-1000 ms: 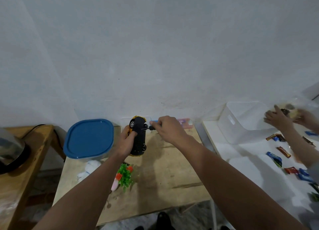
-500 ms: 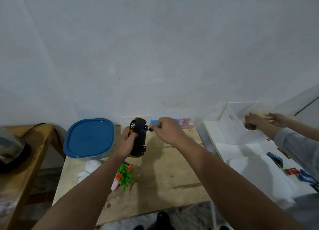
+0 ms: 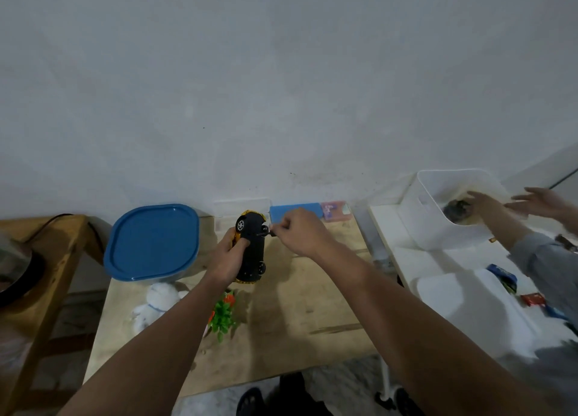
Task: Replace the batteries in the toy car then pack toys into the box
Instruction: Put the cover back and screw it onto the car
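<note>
Your left hand (image 3: 230, 259) grips the toy car (image 3: 251, 248); right hand (image 3: 301, 232) pinches the screwdriver (image 3: 268, 232), which could slip off the screw if tilted

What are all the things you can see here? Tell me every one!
Toy car with yellow body and black underside: one, held upside down above the wooden table.
Small dark screwdriver: one, tip at the car's underside.
Clear plastic box with blue lid: one, table's back left.
White fluffy plush toy: one, in front of the box.
Green plastic plant toy with orange bits: one, table's middle front.
Flat blue rectangular pack: one, by the wall.
Pink pack: one, right of the blue one.
Light wooden table: one.
White plastic bin: one, white side table; another person's hands reach in.
Small colourful wrappers: several, side table.
Left hand: grips the car.
Right hand: fingers pinch the screwdriver.
</note>
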Available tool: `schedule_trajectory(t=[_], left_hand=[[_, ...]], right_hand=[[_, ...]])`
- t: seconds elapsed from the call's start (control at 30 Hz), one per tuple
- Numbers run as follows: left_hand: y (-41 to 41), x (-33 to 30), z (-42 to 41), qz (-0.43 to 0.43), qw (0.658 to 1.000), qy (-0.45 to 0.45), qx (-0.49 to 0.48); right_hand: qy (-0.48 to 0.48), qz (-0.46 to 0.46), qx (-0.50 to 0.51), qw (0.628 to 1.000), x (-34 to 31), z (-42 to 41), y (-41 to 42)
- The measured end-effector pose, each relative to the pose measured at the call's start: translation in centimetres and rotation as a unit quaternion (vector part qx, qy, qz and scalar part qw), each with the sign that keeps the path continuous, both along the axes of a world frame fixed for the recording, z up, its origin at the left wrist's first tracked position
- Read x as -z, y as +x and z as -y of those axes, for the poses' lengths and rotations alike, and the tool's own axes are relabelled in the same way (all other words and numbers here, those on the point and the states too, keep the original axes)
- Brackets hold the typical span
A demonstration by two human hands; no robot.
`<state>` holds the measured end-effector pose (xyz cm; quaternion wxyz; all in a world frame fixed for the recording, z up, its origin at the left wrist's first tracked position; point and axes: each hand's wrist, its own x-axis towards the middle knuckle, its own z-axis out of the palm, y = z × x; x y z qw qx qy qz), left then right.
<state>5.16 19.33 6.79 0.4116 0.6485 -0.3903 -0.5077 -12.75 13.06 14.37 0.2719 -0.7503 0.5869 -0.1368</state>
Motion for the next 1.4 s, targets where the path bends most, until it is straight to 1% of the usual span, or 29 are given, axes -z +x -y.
schedule_trajectory(t=[0.07,0.17,0.5,0.57,0.67,0.77,0.87,0.93,0.97,1.03,1.2,1.3,1.4], left_hand=[[-0.3,0.5,0.6,-0.016,1.000,0.008,-0.008],[-0.9,1.2,1.7,-0.027,0.999,0.014,-0.016],[-3.4,2.6,5.1,-0.065,0.996,0.021,-0.062],[-3.7,2.7,5.6,-0.069,0.996,0.025,-0.059],[-4.0,3.1,6.1,-0.069,0.997,0.024,-0.029],[-4.5,4.0,6.3,-0.051,0.998,0.023,-0.017],[-5.3,5.9,6.1,0.002,0.999,0.024,-0.032],[-6.0,7.8,5.7,0.077,0.996,0.036,-0.029],[-6.4,8.9,5.4,0.127,0.990,0.058,-0.019],[-7.5,10.6,4.7,0.226,0.968,0.109,0.012],[-11.0,13.1,3.0,0.384,0.905,0.158,0.095],[-12.9,13.5,2.6,0.449,0.873,0.160,0.101],[-13.9,13.3,2.8,0.490,0.846,0.170,0.119]], right_hand=[[0.005,-0.005,-0.006,1.000,0.5,0.6,-0.3],[0.039,-0.005,-0.019,0.999,1.5,1.7,-0.9],[0.066,0.010,-0.035,0.997,3.4,5.6,-3.0],[0.075,0.004,-0.050,0.996,3.8,6.2,-3.5],[0.095,-0.019,-0.065,0.993,4.6,6.8,-4.4],[0.112,-0.026,-0.076,0.990,6.0,7.3,-5.3],[0.112,-0.018,-0.056,0.992,7.7,7.4,-6.5],[0.115,-0.003,-0.028,0.993,9.1,7.3,-7.4],[0.119,0.003,-0.017,0.993,9.9,7.2,-7.9],[0.128,0.010,0.000,0.992,11.4,7.0,-8.6],[0.112,0.027,0.023,0.993,13.9,6.4,-9.4],[0.101,0.040,0.033,0.994,14.7,6.2,-9.4],[0.097,0.055,0.042,0.993,15.0,6.1,-9.4]])
